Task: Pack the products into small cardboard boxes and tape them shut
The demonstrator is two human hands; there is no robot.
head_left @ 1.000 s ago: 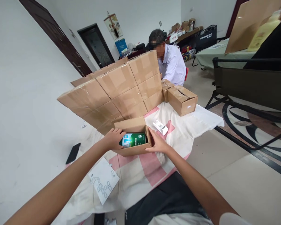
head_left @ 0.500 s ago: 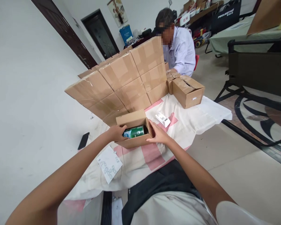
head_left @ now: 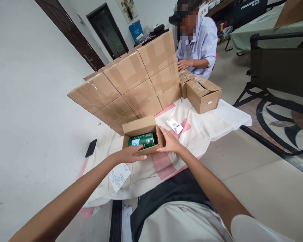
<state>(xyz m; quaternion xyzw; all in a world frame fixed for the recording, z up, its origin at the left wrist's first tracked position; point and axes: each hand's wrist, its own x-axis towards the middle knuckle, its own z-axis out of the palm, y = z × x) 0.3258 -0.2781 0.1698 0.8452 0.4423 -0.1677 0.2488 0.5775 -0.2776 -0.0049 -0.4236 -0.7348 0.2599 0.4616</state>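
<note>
Clasping the carton [head_left: 138, 125], left grip [head_left: 131, 154] and right grip [head_left: 170, 142] half-closed; green can [head_left: 142, 139] illegibly lettered; black panel [head_left: 248, 15] reads "PROJECT".

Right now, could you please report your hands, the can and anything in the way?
Left hand at open box, near wall; right hand against right end. Green can lying inside. Far flap raised, not covering it.

Pale top [head_left: 181, 222], black lower garment [head_left: 173, 190]

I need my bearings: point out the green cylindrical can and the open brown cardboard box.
Green cylindrical can [head_left: 144, 139], head view: middle of its printed side.
Open brown cardboard box [head_left: 138, 125], head view: raised flap along far side.
</note>
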